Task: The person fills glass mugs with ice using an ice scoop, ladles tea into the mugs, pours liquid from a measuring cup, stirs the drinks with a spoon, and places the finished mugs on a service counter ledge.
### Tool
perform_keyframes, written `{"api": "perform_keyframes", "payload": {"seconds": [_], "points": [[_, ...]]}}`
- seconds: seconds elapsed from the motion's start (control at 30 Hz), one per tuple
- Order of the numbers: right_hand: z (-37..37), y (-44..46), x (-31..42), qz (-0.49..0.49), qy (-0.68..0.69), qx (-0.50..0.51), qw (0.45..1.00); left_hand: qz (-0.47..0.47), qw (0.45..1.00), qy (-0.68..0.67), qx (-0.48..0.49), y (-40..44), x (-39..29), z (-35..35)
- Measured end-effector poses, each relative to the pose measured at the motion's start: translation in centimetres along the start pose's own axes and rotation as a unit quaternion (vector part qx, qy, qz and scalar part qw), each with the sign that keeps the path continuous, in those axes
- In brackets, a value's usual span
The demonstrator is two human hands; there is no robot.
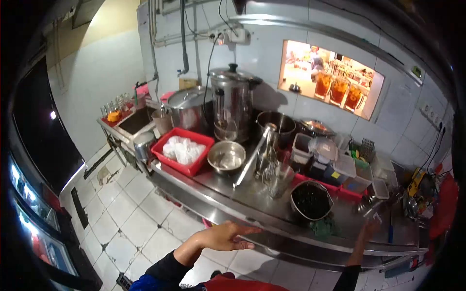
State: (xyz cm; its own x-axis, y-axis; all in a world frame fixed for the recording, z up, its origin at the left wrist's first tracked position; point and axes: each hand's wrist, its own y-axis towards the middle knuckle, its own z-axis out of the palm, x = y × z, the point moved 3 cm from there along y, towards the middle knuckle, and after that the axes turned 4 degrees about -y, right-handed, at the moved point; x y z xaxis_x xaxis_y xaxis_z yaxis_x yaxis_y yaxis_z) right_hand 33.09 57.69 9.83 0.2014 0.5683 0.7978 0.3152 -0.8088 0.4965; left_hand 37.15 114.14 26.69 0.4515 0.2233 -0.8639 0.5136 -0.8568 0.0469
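My left hand (227,236) hangs in front of the counter's front edge, fingers stretched to the right, thumb apart, holding nothing. My right hand (365,234) reaches over the counter at the right; motion smears its fingers, and I cannot tell whether it holds anything. Just left of it lies a crumpled green cloth (324,226). Beside the cloth stands a metal bowl (312,200) with dark contents. Small metal utensils (365,206) lie just beyond my right hand. A blue-handled tool (391,233) is to its right.
On the steel counter (228,186) stand a red basket (182,167) of white bundles, a steel bowl (226,157), glass mugs (279,180), a large urn (232,104) and plastic containers (342,167). Three filled mugs (339,90) stand in the wall opening. A sink (137,121) is at the left.
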Motion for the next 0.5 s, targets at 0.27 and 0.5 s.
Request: {"api": "perform_keyframes", "payload": {"seconds": [0.27,0.5], "points": [[4.0,3.2,32.3,-0.055,0.246,0.041,0.967,0.064,0.988,0.043,-0.130,-2.3,-2.3,-20.1],[5.8,7.7,55.8,-0.355,0.237,0.038,0.903,0.168,0.934,0.047,-0.313,2.5,-7.3,-33.4]]}}
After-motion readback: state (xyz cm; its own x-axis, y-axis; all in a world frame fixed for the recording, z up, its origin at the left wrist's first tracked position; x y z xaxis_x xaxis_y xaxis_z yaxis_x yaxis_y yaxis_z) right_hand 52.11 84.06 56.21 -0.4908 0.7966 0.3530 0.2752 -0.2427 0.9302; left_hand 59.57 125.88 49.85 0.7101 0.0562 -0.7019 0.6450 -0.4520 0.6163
